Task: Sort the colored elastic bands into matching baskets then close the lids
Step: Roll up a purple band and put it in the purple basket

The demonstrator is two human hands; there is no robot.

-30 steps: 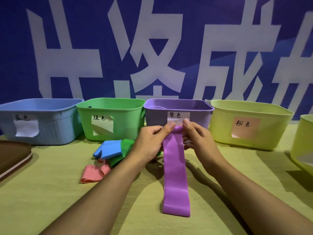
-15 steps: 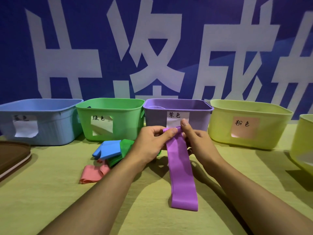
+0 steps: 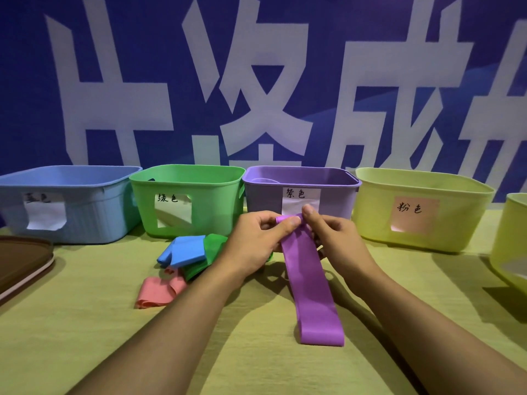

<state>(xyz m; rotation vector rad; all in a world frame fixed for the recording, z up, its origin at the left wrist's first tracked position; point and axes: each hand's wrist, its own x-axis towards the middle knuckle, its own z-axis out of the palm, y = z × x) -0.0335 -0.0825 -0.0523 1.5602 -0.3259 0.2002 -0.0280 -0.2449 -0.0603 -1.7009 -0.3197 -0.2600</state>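
A purple elastic band [image 3: 309, 283] hangs from both my hands, its lower end lying on the table. My left hand [image 3: 256, 243] and my right hand [image 3: 333, 238] pinch its top end just in front of the purple basket [image 3: 262, 195]. To the left of my left hand lie a blue band [image 3: 185, 250], a green band [image 3: 211, 252] and a pink band [image 3: 158, 292] in a loose pile. The blue basket [image 3: 85, 212], the green basket [image 3: 216, 201] and a yellow-green basket [image 3: 456, 223] with a pink label stand in a row, all open.
A brown lid [image 3: 20, 260] lies at the left edge of the table. Another yellow-green basket [image 3: 510, 240] is cut off at the right edge. A blue banner with large white characters fills the background behind the baskets.
The band's lower end has swung to the right across the table. Both hands keep pinching its top end in nearly the same place.
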